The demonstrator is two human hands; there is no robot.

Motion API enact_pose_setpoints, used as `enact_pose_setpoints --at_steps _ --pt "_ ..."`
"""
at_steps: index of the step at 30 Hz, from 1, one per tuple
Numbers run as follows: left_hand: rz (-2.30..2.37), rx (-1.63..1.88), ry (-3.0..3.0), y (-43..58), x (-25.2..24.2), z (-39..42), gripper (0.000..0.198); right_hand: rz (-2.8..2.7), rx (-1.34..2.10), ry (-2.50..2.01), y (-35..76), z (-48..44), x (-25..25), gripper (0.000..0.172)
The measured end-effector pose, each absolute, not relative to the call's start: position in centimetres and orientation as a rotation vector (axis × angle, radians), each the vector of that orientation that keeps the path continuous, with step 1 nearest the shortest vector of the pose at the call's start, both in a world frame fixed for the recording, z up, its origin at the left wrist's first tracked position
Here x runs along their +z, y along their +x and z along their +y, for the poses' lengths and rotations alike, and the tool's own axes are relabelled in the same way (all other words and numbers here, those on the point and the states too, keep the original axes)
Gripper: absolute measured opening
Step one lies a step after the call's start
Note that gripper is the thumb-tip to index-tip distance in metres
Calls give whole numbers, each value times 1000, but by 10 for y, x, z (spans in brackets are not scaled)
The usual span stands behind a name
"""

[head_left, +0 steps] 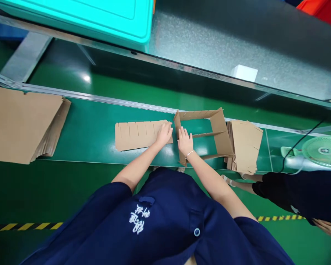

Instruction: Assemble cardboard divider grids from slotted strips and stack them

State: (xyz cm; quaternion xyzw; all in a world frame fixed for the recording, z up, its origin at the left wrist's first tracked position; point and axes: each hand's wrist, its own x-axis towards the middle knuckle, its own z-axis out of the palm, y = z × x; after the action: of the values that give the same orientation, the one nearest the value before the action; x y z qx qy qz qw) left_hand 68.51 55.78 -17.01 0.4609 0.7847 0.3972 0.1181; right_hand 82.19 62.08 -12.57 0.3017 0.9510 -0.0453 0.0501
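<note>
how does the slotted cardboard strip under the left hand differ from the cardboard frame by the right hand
The strip lies flat, while the frame stands up on its edges. The strip shows a row of slits; the frame has upright panels around open gaps. The frame reaches farther front to back than the strip. Both are brown cardboard.

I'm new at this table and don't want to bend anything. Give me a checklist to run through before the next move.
1. Left hand on the slotted cardboard strip: ok, at its right end.
2. Right hand on the cardboard frame: ok, at its left wall.
3. Frame walls standing on edge: ok.
4. Divider seated at its left end: cannot tell, the right hand is in the way.
5. Cardboard stack right of the frame squared up: not ok, its edges are uneven.
</note>
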Motion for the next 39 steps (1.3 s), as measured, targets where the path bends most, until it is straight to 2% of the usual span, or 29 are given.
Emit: enact_pose_setpoints --at_steps 4,8,10,13,15,17,19,22,25,29,31,34,39 --pt "2307 1112 1464 681 -156 600 47 2875 -292 916 825 617 -122 62" --pt "2263 833 1608 701 -159 619 56 3021 -309 1032 878 651 -93 56" --pt "2228 698 1650 705 -164 622 56 2952 -216 1350 936 685 -84 54" --pt "2194 662 1683 700 -168 624 54 2482 -98 1999 1037 729 -82 60" --pt "2185 746 1668 695 -166 623 52 2133 -149 2136 1091 741 -89 69" --pt "2191 868 1624 695 -162 618 51 1991 -231 2057 1123 739 -98 76" --pt "2188 948 1592 700 -160 607 49 2040 -252 1927 1136 728 -107 75" --pt "2167 939 1575 712 -160 588 46 2214 -174 1823 1147 712 -109 60" --pt "2174 923 1551 717 -162 571 43 2269 -107 1871 1165 706 -90 45" --pt "2232 963 1497 711 -155 565 42 2352 14 2147 1171 706 -45 42" --pt "2273 996 1466 707 -150 572 42 2550 -128 2084 1148 700 -27 44" --pt "2329 1056 1421 706 -146 593 42 2750 -428 1741 1083 681 -21 44" --pt "2385 1027 1354 713 -150 625 53 2751 -421 1480 989 649 -40 41"
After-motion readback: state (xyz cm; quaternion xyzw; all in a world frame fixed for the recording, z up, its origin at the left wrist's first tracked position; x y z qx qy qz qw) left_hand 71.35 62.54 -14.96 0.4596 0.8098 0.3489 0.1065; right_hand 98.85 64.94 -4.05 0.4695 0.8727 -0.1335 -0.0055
